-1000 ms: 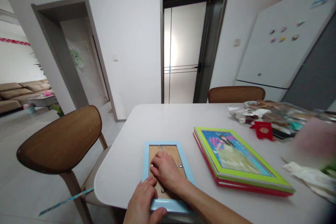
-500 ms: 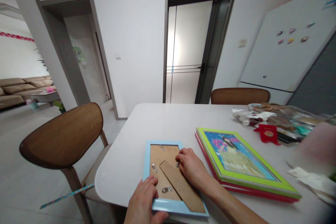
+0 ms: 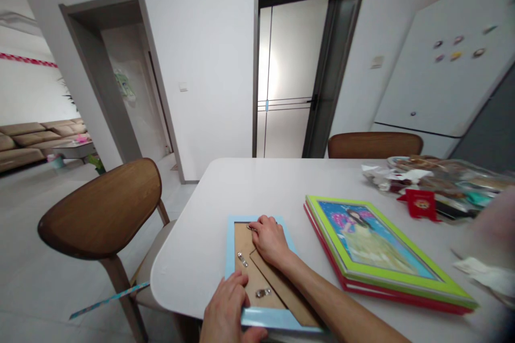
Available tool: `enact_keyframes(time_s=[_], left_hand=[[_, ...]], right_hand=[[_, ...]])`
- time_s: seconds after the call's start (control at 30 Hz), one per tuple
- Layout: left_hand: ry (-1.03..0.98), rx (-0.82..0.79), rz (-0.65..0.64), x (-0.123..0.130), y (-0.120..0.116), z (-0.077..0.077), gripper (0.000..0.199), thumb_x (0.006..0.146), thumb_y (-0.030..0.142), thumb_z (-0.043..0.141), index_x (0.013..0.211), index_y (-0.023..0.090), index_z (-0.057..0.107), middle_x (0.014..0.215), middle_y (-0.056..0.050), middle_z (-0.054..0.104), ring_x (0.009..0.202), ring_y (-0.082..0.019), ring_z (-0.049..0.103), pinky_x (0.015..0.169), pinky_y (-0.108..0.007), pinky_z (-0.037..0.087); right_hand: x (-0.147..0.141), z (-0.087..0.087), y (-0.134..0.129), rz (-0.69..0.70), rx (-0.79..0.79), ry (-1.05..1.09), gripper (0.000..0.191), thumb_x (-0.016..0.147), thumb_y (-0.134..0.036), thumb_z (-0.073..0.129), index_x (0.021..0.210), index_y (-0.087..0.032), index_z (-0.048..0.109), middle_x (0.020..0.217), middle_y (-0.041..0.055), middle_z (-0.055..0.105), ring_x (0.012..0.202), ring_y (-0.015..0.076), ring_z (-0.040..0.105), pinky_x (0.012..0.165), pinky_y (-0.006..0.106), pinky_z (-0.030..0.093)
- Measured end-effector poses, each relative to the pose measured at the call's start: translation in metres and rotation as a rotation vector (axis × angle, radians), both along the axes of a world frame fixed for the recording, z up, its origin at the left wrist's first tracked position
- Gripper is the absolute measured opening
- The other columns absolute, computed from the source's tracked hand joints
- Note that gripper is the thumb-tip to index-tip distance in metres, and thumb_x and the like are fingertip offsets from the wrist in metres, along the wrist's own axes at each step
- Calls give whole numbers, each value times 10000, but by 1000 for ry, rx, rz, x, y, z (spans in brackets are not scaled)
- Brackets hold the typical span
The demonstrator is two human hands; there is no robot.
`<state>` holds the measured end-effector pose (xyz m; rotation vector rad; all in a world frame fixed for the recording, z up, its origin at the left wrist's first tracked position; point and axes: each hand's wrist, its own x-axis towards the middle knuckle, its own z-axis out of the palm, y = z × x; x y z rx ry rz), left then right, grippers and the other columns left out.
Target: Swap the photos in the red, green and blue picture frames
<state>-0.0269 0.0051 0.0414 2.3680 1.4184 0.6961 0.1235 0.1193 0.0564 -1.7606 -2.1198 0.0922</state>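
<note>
A light blue picture frame (image 3: 230, 246) lies face down on the white table, showing its brown backing board (image 3: 246, 278) and a slanted stand leg. My left hand (image 3: 225, 305) grips the frame's near left corner, thumb along the front edge and fingers over the left side. At the far edge of the backing, the closed fingers of my right hand (image 3: 269, 238) are on a metal clip (image 3: 250, 228), mostly covered by them. Two more clips show: a left clip (image 3: 242, 259) and a near clip (image 3: 263, 293). My right forearm hides the frame's right side.
To the right lies a green frame (image 3: 346, 262) with a picture of a figure in a gown, stacked on a red frame (image 3: 402, 300). Plastic packaging (image 3: 450, 171) and a red packet (image 3: 421, 204) lie farther right. A wooden chair (image 3: 104, 209) stands left of the table (image 3: 249, 185).
My right hand has moved from the clip on the frame's right side to the clip at its far edge. My left hand stays on the near left corner. The view has shifted slightly.
</note>
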Motion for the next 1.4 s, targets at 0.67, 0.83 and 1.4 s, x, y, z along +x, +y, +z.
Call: enact_keyframes(time_s=[0.67,0.83,1.4], left_hand=[[-441,-92,86,3,2,1,465,649,294,575,1063,138,433,1272,-169,396,1169,-253,370,955,-379,329],[-1002,-395,169,6,9,25,461,724,377,463,1102,171,297,983,-98,610,887,-210,596,707,-313,489],[-457,-250,582,-121,33,10,430,642,355,522,1019,172,425,656,11,604,630,-215,618,621,-334,473]], right_hand=[[36,32,-79,125,-78,153,241,640,-242,504,850,-190,609,843,65,552,817,184,496,739,252,368],[21,52,-87,205,-48,249,252,646,-260,525,880,-208,605,872,56,550,838,180,494,748,252,374],[66,-2,-60,-115,-98,83,496,674,-153,423,1158,-44,415,978,173,559,903,228,530,782,301,367]])
